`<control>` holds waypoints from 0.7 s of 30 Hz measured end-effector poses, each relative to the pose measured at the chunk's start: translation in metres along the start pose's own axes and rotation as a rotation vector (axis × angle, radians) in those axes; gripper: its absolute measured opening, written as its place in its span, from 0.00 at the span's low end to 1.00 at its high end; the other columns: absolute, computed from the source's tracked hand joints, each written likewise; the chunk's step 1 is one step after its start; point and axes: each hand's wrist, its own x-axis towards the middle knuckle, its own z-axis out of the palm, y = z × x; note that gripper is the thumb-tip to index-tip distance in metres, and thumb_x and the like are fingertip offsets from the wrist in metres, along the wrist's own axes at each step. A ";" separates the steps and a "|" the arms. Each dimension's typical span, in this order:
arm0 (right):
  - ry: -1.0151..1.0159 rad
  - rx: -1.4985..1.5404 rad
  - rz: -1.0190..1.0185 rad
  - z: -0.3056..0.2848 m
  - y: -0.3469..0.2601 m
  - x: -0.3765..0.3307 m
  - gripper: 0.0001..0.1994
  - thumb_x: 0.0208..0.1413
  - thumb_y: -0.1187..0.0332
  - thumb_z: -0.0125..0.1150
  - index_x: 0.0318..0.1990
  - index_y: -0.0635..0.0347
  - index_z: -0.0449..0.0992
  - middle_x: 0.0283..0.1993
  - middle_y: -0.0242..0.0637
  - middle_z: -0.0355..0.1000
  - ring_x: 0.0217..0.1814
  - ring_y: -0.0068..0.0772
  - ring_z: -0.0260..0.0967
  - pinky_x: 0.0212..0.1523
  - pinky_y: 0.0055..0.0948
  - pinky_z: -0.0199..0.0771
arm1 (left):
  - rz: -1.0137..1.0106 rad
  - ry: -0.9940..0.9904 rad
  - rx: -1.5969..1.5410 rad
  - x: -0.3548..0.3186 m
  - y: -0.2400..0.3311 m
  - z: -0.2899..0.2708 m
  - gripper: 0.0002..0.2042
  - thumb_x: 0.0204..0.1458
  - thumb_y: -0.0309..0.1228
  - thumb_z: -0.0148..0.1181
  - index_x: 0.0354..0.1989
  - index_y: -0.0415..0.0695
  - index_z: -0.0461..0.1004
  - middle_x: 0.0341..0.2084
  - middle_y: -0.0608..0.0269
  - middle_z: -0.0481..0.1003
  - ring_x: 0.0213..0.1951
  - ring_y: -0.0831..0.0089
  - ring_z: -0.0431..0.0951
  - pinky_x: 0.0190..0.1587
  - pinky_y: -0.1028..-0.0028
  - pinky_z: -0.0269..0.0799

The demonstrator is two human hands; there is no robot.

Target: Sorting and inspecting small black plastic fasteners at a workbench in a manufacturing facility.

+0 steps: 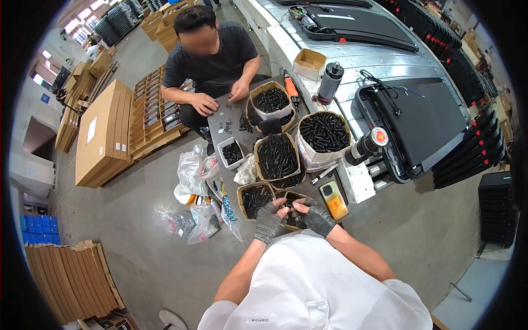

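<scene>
Both my hands wear dark fingerless gloves and meet over a small open cardboard box (292,194) at the table's near end. My left hand (269,221) is closed, thumb and fingertips pinched together, on the box's left side. Facing it, my right hand (319,217) is closed in a similar pinch. Whatever small piece is between the fingertips is too small to make out. Left of that box stands another cardboard box (242,193) of black screw-like parts. Beyond them, a larger box (257,153) is heaped with short black rods. A phone (334,201) lies beside my right hand.
A co-worker (212,60) sits across the table, both hands on its far left. A white bag of black parts (316,159) and an orange-handled power tool (291,88) stand right. Plastic bags (192,170) lie left. A metal roller line (379,60) carries black panels.
</scene>
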 end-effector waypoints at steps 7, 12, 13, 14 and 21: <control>-0.002 -0.168 0.018 -0.001 -0.005 -0.001 0.14 0.59 0.65 0.59 0.48 0.66 0.72 0.41 0.40 0.75 0.41 0.32 0.74 0.46 0.28 0.76 | 0.120 0.009 0.233 0.000 0.015 0.006 0.14 0.54 0.31 0.61 0.46 0.37 0.76 0.31 0.65 0.78 0.35 0.78 0.75 0.40 0.77 0.71; -0.162 0.225 0.061 -0.019 -0.005 0.000 0.22 0.63 0.57 0.51 0.54 0.69 0.67 0.53 0.48 0.68 0.54 0.37 0.69 0.56 0.32 0.72 | 0.062 0.043 0.195 0.002 0.011 -0.009 0.12 0.53 0.27 0.58 0.44 0.35 0.76 0.31 0.62 0.78 0.32 0.77 0.75 0.39 0.76 0.71; -0.179 0.261 0.063 -0.020 -0.006 -0.002 0.24 0.64 0.56 0.48 0.56 0.70 0.66 0.56 0.50 0.66 0.57 0.39 0.67 0.59 0.33 0.70 | 0.058 0.040 0.195 0.000 0.013 -0.011 0.12 0.53 0.27 0.58 0.44 0.35 0.76 0.31 0.62 0.78 0.32 0.77 0.75 0.39 0.76 0.71; -0.209 0.292 0.077 -0.021 -0.007 -0.004 0.24 0.65 0.59 0.43 0.59 0.72 0.63 0.61 0.53 0.63 0.61 0.41 0.64 0.63 0.37 0.64 | 0.075 0.017 0.203 -0.002 0.015 -0.014 0.12 0.54 0.26 0.57 0.44 0.35 0.76 0.31 0.62 0.78 0.31 0.77 0.75 0.38 0.76 0.71; -0.161 0.273 0.155 -0.038 0.001 -0.007 0.23 0.63 0.63 0.46 0.60 0.71 0.61 0.60 0.53 0.64 0.61 0.42 0.65 0.64 0.35 0.63 | 0.034 0.001 0.201 -0.006 0.020 -0.009 0.11 0.54 0.25 0.56 0.45 0.34 0.76 0.33 0.62 0.78 0.30 0.79 0.76 0.35 0.78 0.72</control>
